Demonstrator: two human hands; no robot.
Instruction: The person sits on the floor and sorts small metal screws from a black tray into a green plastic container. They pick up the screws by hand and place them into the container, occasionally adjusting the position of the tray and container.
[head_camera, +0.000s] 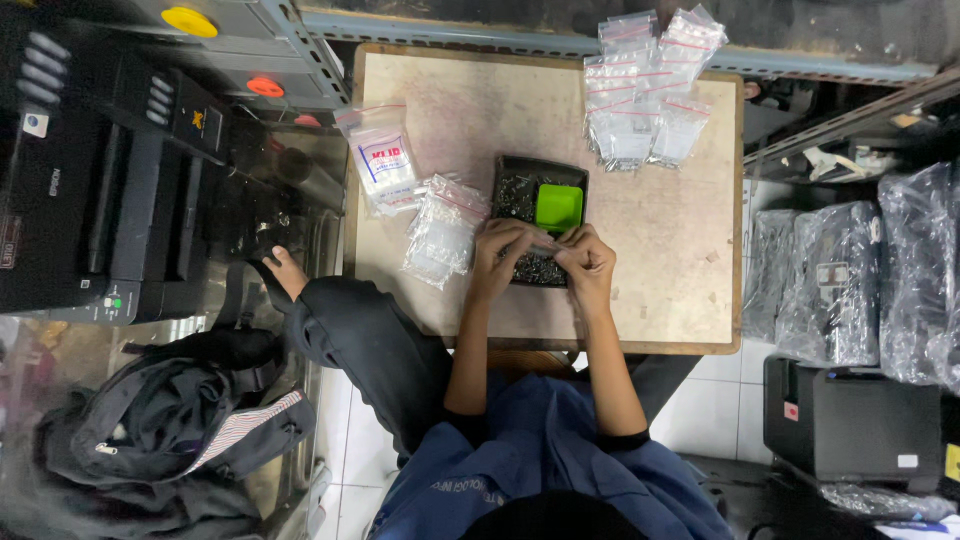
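Table (660, 300): small square top, pale and scuffed, the landmark for everything below.
Printer (90, 170): black, well off the table's left edge, beyond a gap.
Backpack (170, 430): dark, on the floor left of the table's near corner.
Wrapped bundles (860, 280): black plastic parcels off the table's right edge.
Filled bags (650, 90): heap of small clear zip bags at the table's far right corner.
Empty bags (440, 230): clear stack on the table's left half, with a bigger packet (383, 160) just behind it.
Tray (520, 185): dark, near the table's middle, full of small dark screws (515, 200) (too small to tell apart).
Scoop (558, 207): bright green, sitting in the tray's right side.
Left hand (505, 255): over the tray's near edge, fingers curled shut, pinching a small clear bag (543, 250).
Right hand (588, 265): just beside the left, fingers closed on the same bag's other end.
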